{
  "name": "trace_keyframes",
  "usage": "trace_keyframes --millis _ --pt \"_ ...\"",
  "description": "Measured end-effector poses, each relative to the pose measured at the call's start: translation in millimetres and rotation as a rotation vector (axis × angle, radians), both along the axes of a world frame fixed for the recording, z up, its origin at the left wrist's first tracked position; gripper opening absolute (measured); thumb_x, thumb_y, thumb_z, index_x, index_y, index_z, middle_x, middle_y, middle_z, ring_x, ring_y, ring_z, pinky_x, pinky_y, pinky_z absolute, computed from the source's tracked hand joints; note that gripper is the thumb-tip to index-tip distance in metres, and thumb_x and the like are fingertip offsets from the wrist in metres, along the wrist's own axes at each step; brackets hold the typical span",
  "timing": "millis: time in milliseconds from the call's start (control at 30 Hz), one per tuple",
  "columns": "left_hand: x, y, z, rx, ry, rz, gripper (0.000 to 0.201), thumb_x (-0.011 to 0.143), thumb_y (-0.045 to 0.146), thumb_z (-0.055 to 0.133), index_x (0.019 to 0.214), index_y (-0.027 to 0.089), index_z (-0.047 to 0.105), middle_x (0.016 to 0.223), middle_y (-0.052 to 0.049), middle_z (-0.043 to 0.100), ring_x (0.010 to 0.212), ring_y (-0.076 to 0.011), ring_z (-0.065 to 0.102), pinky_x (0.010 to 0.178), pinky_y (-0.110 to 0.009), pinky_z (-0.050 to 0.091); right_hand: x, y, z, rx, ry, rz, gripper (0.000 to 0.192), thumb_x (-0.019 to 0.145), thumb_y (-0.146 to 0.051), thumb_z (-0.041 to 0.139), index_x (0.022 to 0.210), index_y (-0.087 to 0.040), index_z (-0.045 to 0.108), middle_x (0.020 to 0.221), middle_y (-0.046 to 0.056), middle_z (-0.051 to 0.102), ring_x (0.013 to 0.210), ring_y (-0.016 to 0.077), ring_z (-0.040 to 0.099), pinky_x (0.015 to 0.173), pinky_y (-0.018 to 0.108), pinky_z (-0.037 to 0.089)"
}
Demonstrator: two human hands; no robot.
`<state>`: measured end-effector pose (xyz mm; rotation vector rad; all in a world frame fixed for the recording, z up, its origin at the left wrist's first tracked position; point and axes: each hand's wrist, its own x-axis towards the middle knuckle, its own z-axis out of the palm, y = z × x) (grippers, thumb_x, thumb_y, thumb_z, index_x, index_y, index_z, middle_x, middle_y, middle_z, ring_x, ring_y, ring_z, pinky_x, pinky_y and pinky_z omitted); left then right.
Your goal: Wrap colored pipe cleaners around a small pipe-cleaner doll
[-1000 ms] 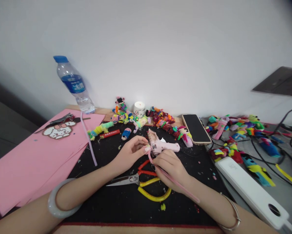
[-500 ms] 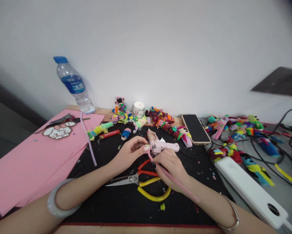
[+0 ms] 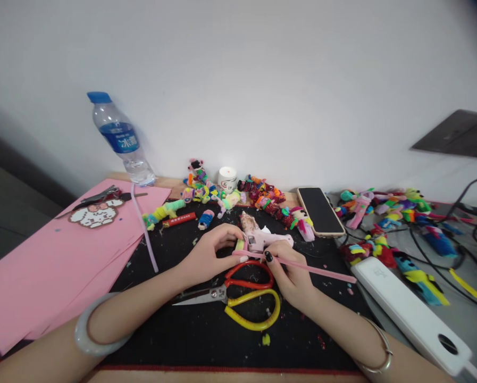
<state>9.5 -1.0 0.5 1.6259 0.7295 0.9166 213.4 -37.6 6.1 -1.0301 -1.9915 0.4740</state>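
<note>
Between the thumb and fingers of my left hand (image 3: 208, 254) is a small yellow-green and pink fuzzy piece (image 3: 240, 245). A pink pipe cleaner (image 3: 321, 271) runs from that piece to the right, pinched by my right hand (image 3: 289, 272), its free end sticking out past the wrist. Just behind both hands lies a pale pink hot glue gun (image 3: 267, 238) with a brown-stained nozzle, partly hidden by my right hand. Below the hands are scissors (image 3: 218, 293) with one red and one yellow handle, their blades pointing left.
Pipe-cleaner figures (image 3: 262, 194) line the back of the black mat (image 3: 162, 340), beside a white jar (image 3: 227, 179). A phone (image 3: 320, 211) and a white power strip (image 3: 409, 314) are at right, among cables. Pink sheets (image 3: 63, 266) and a water bottle (image 3: 120, 138) are at left.
The pink pipe cleaner has swung from slanting down across my right forearm to stretching nearly sideways. My right hand has shifted slightly right, and more of the yellow-green piece shows.
</note>
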Motion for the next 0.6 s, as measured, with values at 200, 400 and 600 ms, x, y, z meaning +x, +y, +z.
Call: trace_keyframes --millis 200,400,600 --pt "-2.6 -1.5 3.1 0.237 0.157 0.024 0.023 0.076 0.019 0.06 0.098 0.018 0.053 0.11 -0.009 0.057 0.102 -0.019 0.055 0.091 -0.034 0.046 -0.8 -0.7 2.4 0.015 -0.02 0.004 0.022 0.091 -0.02 0.039 0.074 -0.019 0.052 0.066 0.002 0.054 0.064 0.0162 0.049 0.061 0.03 0.038" --pt "-3.4 -1.5 6.5 0.445 0.294 0.086 0.027 0.079 0.022 0.058 0.105 0.019 0.056 0.107 -0.009 0.06 0.104 -0.0205 0.053 0.095 -0.036 0.041 -0.5 -0.5 3.2 0.018 -0.037 0.031 0.019 0.09 -0.018 0.04 0.077 -0.019 0.054 0.068 0.002 0.055 0.066 0.0163 0.05 0.063 0.029 0.039" --pt "-3.1 -1.4 8.0 0.539 0.352 0.096 0.021 0.081 0.022 0.056 0.101 0.02 0.061 0.106 -0.009 0.061 0.102 -0.0197 0.053 0.093 -0.035 0.041 -0.2 -0.7 2.5 0.008 -0.052 0.032 0.019 0.09 -0.018 0.04 0.076 -0.019 0.052 0.067 0.001 0.052 0.065 0.0158 0.048 0.062 0.029 0.038"
